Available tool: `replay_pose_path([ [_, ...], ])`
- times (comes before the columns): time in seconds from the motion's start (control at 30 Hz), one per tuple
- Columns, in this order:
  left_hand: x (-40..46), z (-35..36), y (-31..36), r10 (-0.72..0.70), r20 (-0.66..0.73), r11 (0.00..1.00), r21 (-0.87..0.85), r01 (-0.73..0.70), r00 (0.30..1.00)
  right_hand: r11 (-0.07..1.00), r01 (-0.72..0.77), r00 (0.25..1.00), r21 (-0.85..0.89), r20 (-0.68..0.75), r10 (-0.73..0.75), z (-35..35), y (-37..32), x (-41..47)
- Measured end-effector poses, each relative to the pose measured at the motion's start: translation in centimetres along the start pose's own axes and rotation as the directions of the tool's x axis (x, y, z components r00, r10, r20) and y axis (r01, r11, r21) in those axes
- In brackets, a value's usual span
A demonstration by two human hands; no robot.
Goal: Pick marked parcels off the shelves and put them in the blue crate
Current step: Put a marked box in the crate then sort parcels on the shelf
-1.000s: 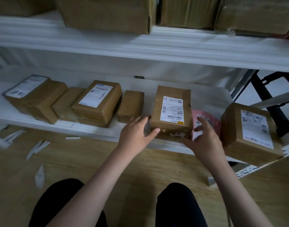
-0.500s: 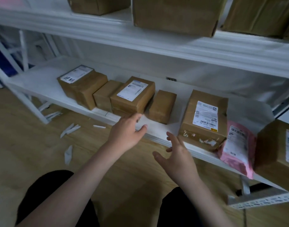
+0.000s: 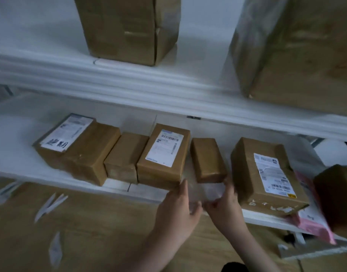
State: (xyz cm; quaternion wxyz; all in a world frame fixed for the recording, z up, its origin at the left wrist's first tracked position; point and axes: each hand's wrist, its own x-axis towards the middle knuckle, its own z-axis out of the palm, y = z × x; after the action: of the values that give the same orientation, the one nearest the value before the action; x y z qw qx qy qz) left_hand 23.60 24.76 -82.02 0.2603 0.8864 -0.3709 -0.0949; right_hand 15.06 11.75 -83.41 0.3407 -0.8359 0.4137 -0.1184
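Several brown taped parcels lie on the white lower shelf (image 3: 21,134). A small unlabelled parcel (image 3: 207,159) sits in the middle, between a labelled parcel (image 3: 164,152) on its left and a bigger labelled parcel (image 3: 265,173) on its right. My left hand (image 3: 178,207) reaches up at the shelf's front edge, fingers straight, beside the front corner of the left labelled parcel. My right hand (image 3: 224,205) is just in front of the small parcel, fingertips near its front right corner. Both hands are blurred and hold nothing. The blue crate is out of view.
Further left on the shelf lie a long labelled parcel (image 3: 78,148) and a small plain one (image 3: 125,156). A pink mailer bag (image 3: 314,216) and a brown box (image 3: 337,193) hang over the right end. Large boxes (image 3: 129,26) stand on the upper shelf. Paper scraps (image 3: 50,203) litter the wooden floor.
Both hands left the bigger labelled parcel, drew back and swung left. They now reach up to the shelf edge in front of the small unlabelled parcel. The camera moved closer.
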Motion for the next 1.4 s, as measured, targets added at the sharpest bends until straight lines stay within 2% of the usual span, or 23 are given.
replay_pose_path([
  [0.07,0.4,-0.2,-0.3,0.013,0.032,0.998,-0.058,-0.011,0.999,0.997,-0.065,0.996,0.031,-0.052,0.067,-0.3,-0.7,0.3],
  [0.2,1.4,0.0,0.3,0.063,0.056,0.994,-0.097,-0.057,0.996,0.998,-0.057,0.996,0.04,-0.059,0.06,-0.8,-1.3,0.7],
  [0.43,4.3,0.9,0.2,0.161,0.002,0.987,0.025,-0.161,0.987,1.0,0.029,0.998,0.003,-0.047,-0.029,-1.3,-0.5,2.4],
  [0.67,6.4,0.7,0.8,0.184,0.102,0.962,0.184,-0.2,0.978,0.998,0.053,0.998,0.017,0.012,-0.054,-2.0,-0.7,2.0],
  [0.93,2.2,0.1,0.8,0.169,0.102,0.971,0.153,-0.183,0.98,0.987,0.159,0.987,-0.006,0.004,-0.159,-1.5,1.3,-2.7],
  [1.0,0.6,-0.4,0.6,0.185,0.088,0.974,0.114,-0.195,0.979,0.987,0.161,0.987,0.018,0.014,-0.161,-1.3,2.4,-4.6],
  [1.1,-0.9,-0.2,-0.1,0.231,0.05,0.969,0.073,-0.235,0.972,0.999,0.028,0.998,0.044,0.05,-0.031,-0.5,4.4,-5.4],
  [1.2,-1.9,0.4,-0.6,0.262,0.006,0.957,0.127,-0.261,0.965,0.988,-0.074,0.988,0.138,0.146,0.054,0.3,5.2,-5.5],
  [1.3,-2.6,0.7,-0.8,0.261,-0.02,0.959,0.12,-0.256,0.965,0.956,-0.071,0.989,0.285,0.148,0.029,0.5,4.7,-5.6],
  [1.4,-2.8,1.0,-1.3,0.247,-0.051,0.968,0.058,-0.245,0.968,0.942,-0.021,0.996,0.336,0.087,-0.009,0.0,4.0,-5.5],
])
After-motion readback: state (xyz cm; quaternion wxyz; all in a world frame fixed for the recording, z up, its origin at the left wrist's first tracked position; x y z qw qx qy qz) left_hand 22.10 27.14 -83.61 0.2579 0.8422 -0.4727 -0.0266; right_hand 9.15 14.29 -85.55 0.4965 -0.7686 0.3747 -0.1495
